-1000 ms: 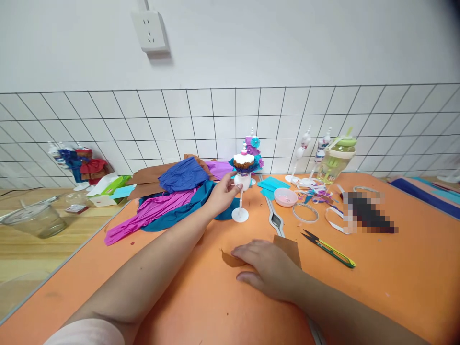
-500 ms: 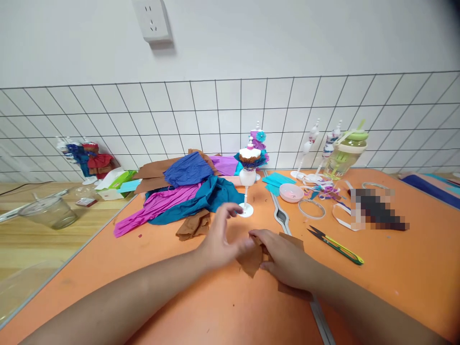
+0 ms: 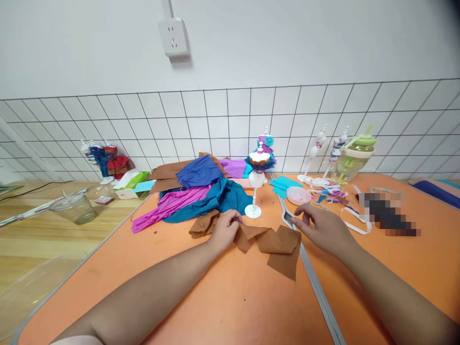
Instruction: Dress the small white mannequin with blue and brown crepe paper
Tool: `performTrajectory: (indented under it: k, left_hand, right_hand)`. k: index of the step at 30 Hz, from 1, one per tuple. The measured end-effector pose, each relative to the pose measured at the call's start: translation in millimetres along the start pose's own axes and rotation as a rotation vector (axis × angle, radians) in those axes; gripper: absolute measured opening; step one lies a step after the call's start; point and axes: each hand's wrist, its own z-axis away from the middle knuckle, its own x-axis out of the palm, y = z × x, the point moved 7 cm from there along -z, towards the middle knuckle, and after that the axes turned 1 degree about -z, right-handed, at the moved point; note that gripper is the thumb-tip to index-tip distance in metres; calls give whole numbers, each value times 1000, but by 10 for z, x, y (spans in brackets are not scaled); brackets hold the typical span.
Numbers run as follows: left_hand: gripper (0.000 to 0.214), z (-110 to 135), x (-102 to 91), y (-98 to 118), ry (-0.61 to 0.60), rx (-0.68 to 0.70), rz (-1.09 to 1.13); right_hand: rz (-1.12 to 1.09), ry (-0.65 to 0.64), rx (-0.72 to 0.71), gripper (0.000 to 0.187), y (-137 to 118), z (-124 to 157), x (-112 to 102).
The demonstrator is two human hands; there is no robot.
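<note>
A strip of brown crepe paper (image 3: 276, 241) lies folded and bent across the orange table, with a loose corner pointing toward me. My left hand (image 3: 226, 231) pinches its left end between thumb and fingers. Just past the strip's right end, my right hand (image 3: 321, 229) hovers with thumb and index finger apart, nothing visible between them. Behind the strip stands a small white dress-form stand (image 3: 253, 194) with a brown and blue ruffle on its upper part. A crumpled brown piece (image 3: 204, 225) lies beside my left hand.
Blue, magenta and teal crepe sheets (image 3: 226, 203) are heaped at back left. A pink dish (image 3: 299, 195), colourful scraps and a green-lidded bottle (image 3: 354, 158) stand back right. A grey strip with a slot (image 3: 319, 292) runs along the table. Left is a glass cup (image 3: 77, 208).
My left hand has closed on the paper's left end. My right hand has let go and moved right and up, covering the thread snips. The strip is now more spread out; the view shifted slightly.
</note>
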Motion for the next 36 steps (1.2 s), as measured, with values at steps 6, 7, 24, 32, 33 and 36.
performTrajectory:
  k: [6, 7, 24, 32, 33, 36]
  left_hand:
    - [41, 111, 229, 290, -321, 320, -80]
    - [47, 152, 306, 317, -418, 357, -142]
    - [55, 150, 478, 193, -639, 177, -382]
    - [56, 174, 502, 199, -707, 212, -449]
    - [56, 176, 504, 198, -707, 219, -454]
    - [57, 171, 506, 199, -695, 229, -463]
  right_hand:
    - [126, -226, -340, 19, -358, 26, 747]
    - [129, -223, -349, 19, -375, -7, 816]
    - [149, 119, -395, 22, -193, -113, 763]
    - [308, 269, -570, 23, -337, 61, 622]
    - [338, 288, -595, 23, -373, 111, 579]
    - [365, 329, -566, 23, -451, 453, 464]
